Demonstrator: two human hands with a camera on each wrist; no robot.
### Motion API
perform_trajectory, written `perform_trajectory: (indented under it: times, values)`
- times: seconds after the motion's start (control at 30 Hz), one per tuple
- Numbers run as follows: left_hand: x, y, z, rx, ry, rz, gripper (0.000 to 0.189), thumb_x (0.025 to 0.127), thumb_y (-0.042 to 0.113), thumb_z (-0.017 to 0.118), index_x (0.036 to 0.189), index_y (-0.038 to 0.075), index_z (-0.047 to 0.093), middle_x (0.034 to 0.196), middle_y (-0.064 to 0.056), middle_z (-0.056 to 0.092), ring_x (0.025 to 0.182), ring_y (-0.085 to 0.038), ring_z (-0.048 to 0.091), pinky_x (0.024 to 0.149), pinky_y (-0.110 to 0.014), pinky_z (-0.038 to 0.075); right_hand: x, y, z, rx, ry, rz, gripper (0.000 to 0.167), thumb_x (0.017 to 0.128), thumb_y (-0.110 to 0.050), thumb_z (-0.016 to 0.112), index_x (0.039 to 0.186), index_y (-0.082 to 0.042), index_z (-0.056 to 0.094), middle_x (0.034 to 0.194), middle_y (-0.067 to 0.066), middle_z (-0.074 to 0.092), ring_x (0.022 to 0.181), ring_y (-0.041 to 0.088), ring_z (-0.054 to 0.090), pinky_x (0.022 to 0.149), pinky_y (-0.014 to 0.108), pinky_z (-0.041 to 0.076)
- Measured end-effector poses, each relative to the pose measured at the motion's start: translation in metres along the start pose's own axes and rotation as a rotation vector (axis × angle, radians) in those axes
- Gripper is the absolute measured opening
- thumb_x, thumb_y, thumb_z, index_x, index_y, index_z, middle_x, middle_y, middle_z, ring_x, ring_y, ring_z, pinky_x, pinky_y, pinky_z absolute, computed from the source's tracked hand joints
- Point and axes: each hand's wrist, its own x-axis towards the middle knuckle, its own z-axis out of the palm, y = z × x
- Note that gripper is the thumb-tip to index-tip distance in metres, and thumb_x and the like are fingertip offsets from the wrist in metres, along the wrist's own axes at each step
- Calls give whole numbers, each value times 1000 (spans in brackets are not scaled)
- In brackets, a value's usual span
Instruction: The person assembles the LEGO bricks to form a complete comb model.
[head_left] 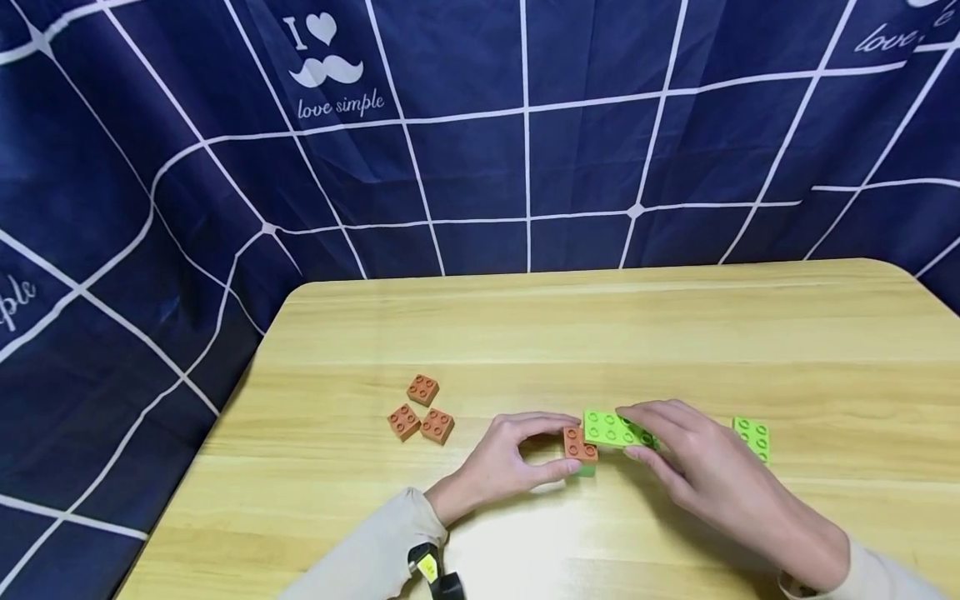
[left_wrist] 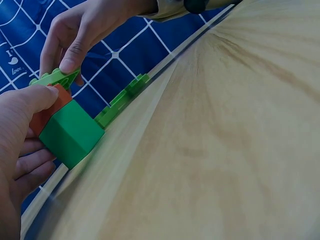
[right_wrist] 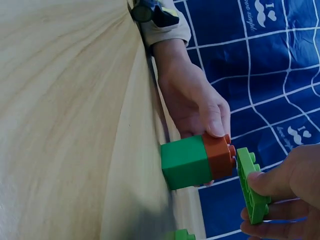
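Observation:
My left hand (head_left: 504,460) grips an orange brick (head_left: 574,442) between thumb and fingers. That brick sits on top of a darker green block (right_wrist: 186,161), which stands on the table. From the other side my right hand (head_left: 708,471) pinches a long, light green studded brick (head_left: 602,427) by its right part. Its left end overlaps the orange brick in the head view. In the right wrist view the light green brick (right_wrist: 248,187) is tilted, close over the orange brick's studs. Part of it is hidden by the right fingers.
Another light green brick (head_left: 752,437) lies on the table, partly behind the right hand. Left of the hands are three loose orange bricks (head_left: 437,426) in a small group. The wooden table (head_left: 570,325) meets a dark blue checked cloth (head_left: 465,183) at its back and left.

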Motion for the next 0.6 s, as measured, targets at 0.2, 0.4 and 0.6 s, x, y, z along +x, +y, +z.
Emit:
perform_trajectory:
  times: [0.2, 0.4, 0.6]
  values:
    - [1, 1, 0, -3, 2, 4, 43, 83, 20, 77, 122, 6, 65, 124, -7, 65, 117, -12, 58, 104, -26, 42, -1, -4, 3, 11, 6, -2, 41, 96, -40, 57, 113, -4, 69, 106, 8, 69, 95, 27, 67, 74, 45, 58]
    - [1, 1, 1, -3, 4, -4, 43, 83, 19, 77, 121, 4, 65, 121, -9, 66, 115, -12, 59, 103, -25, 43, -1, -6, 6, 30, 11, -11, 43, 98, -41, 53, 114, -4, 68, 108, 8, 69, 98, 29, 66, 78, 46, 57]
    - [0, 1, 1, -31, 4, 0, 40, 84, 17, 76, 120, 3, 66, 119, -8, 67, 109, -8, 62, 99, -23, 46, 0, -9, 7, 38, -11, -29, 41, 97, -40, 55, 116, -6, 68, 109, 5, 68, 100, 28, 65, 80, 46, 57]
